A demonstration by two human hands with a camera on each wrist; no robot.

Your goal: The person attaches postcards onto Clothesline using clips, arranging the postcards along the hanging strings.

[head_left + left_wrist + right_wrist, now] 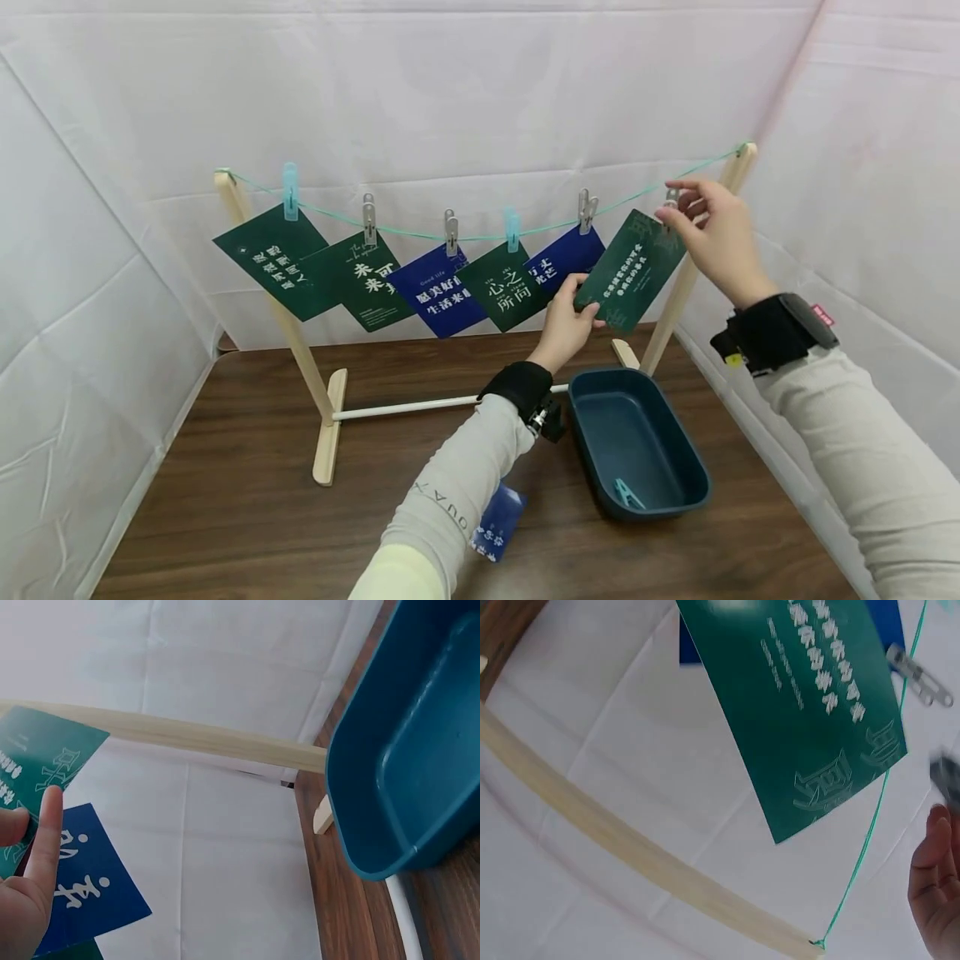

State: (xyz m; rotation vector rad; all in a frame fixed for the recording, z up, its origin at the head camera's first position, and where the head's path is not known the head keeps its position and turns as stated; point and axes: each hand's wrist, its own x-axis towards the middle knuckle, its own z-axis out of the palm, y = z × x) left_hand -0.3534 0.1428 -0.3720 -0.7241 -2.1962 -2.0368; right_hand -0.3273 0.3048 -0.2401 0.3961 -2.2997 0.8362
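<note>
My left hand point(567, 329) pinches the lower left corner of a green card point(632, 271) with white lettering, holding it tilted by the green line. In my right hand point(712, 229) a grey clothespin point(671, 200) is pinched near the card's upper right corner. The right wrist view shows this clothespin point(946, 778) blurred and apart from the card point(817, 727). Left of it, a blue card point(564, 254) hangs from the line by another grey clothespin point(587, 212), partly behind the left hand. The left wrist view shows thumb and finger on the green card point(45, 754).
Several more cards, among them a green one point(270, 258), hang from the line on wooden posts point(678, 312). A blue basin point(637, 442) holds a light blue clothespin point(628, 493). A blue card point(498, 525) lies on the table point(247, 500), partly under the left sleeve.
</note>
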